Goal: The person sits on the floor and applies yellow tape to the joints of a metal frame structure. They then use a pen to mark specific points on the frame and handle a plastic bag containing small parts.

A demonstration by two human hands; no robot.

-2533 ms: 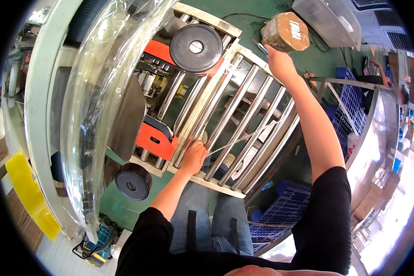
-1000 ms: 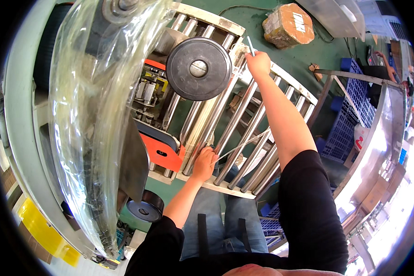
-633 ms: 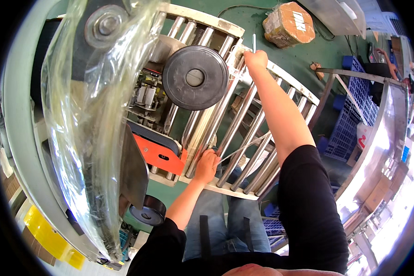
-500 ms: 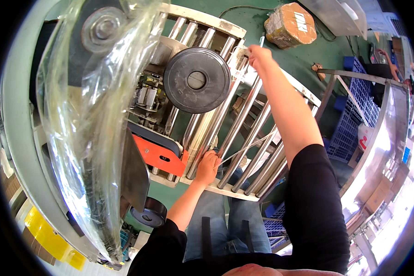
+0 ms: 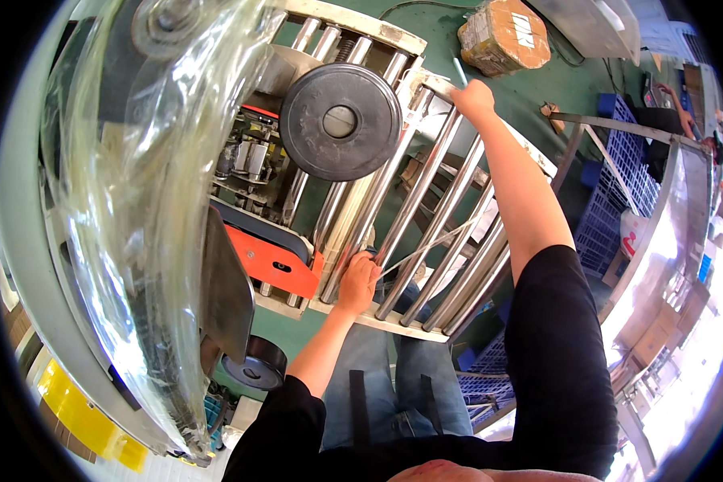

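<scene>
My right hand [image 5: 475,100] is closed on a slim pale stick [image 5: 459,72] above the far rail of a roller conveyor [image 5: 414,193]. The stick's tip points up and away; its lower part is hidden in my fingers. At the conveyor's near side, my left hand [image 5: 357,283] is closed over a steel roller, by a small dark piece [image 5: 369,251] at its fingertips. What it holds is hard to make out. From beside that hand, a thin white strip [image 5: 434,243] slants up to the right over the rollers.
Left of my hands, a black round wheel [image 5: 341,120] sits over the machine, with an orange plate [image 5: 271,261] below. Clear plastic film [image 5: 153,241] hangs at the left. A taped carton [image 5: 504,38] stands on the floor beyond; blue crates [image 5: 618,177] lie at the right.
My right hand has moved right along the far rail, away from the pale fitting by the rollers, still with the stick. My left hand stays at the roller, its fingers slightly shifted.
</scene>
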